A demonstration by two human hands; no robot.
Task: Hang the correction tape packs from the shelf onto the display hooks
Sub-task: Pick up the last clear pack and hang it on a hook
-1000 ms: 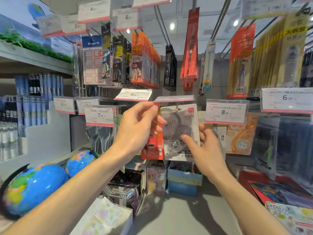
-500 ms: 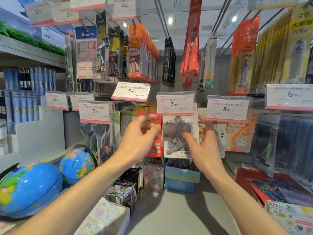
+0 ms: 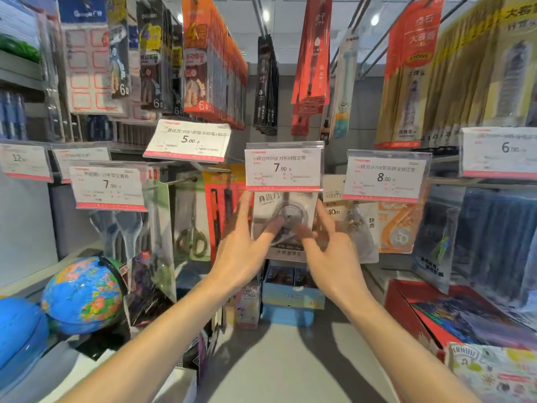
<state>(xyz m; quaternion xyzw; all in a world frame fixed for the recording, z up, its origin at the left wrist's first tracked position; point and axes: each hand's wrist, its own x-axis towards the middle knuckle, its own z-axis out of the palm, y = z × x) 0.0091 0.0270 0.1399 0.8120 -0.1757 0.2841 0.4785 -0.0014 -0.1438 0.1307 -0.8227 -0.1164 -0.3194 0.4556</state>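
Left fingers: the left hand (image 3: 242,251) was spread, straight fingertips touching the correction tape pack (image 3: 286,225), grasping nothing
Right fingers: the right hand (image 3: 331,254) was likewise released, fingers extended against the pack's right side
Pack position: hanging under the 7.90 price tag (image 3: 284,167), between a red pen pack (image 3: 222,205) and an orange tape pack (image 3: 399,225)
Pack axis: upright, long axis vertical, face toward the camera
Pack look: pale grey card, clear blister, round dispenser wheel
Count: one pack touched, two hands; two globes (image 3: 82,295) at lower left
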